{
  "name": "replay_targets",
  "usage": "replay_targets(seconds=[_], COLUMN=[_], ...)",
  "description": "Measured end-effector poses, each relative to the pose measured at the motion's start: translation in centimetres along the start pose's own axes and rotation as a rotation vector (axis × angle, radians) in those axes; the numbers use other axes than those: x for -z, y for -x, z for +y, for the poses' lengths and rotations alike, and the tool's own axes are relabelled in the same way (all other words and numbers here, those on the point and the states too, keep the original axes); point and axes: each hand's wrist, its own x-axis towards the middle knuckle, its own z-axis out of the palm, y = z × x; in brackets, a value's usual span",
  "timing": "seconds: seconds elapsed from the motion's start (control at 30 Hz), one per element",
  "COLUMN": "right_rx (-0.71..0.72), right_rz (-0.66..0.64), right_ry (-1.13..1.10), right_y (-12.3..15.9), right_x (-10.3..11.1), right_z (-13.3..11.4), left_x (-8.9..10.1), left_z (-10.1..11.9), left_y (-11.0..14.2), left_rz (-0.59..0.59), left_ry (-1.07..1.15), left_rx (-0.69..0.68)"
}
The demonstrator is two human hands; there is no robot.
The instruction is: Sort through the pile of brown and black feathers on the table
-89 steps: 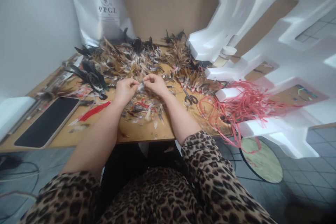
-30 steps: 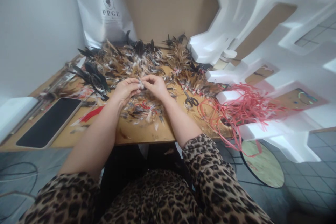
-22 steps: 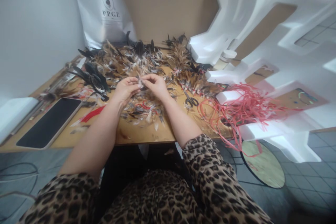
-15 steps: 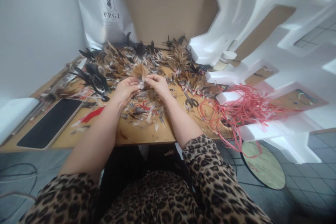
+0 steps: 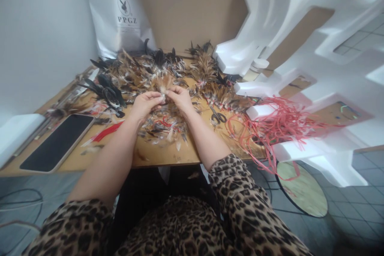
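Note:
Between my hands, over the middle of the table, is a small tuft of brown and white feathers. My left hand pinches its pale lower end from the left. From the right, the closed fingertips of my right hand grip the same tuft near its base. Loose feathers and bits of red strip lie on the table just below my hands. Behind the tuft spreads a heap of brown feathers, with black feathers bunched at its left.
A phone lies on the wooden table at left, beside red strips. Scissors rest right of my hands. Tangled pink-red ribbon hangs over white foam pieces. A round stool stands below.
My fingers have shifted slightly on the tuft. Its feathers now fan out more and show a white base, where before they looked mostly brown.

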Motion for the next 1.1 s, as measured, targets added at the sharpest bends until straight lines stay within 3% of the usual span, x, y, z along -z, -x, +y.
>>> replay_targets(seconds=[0.17, 0.4, 0.63, 0.93, 1.1], right_rx=[0.007, -0.095, -0.138, -0.090, -0.159], right_rz=[0.002, -0.011, -0.069, -0.052, -0.131], right_ry=[0.107, 0.244, 0.145, 0.234, 0.034], right_y=[0.1, 0.3, 0.4, 0.6, 0.5], right_x=[-0.2, -0.1, 0.1, 0.2, 0.3], right_z=[0.1, -0.4, -0.9, -1.3, -1.0], left_x=[0.1, 0.1, 0.3, 0.2, 0.4], left_z=[-0.7, -0.2, -0.2, 0.2, 0.2], left_y=[-0.4, -0.3, -0.3, 0.0, 0.1], left_rz=[0.061, 0.035, -0.021, -0.029, -0.108], left_ry=[-0.089, -0.134, -0.097, -0.112, 0.004], left_rx=[-0.090, -0.067, -0.062, -0.065, 0.002])
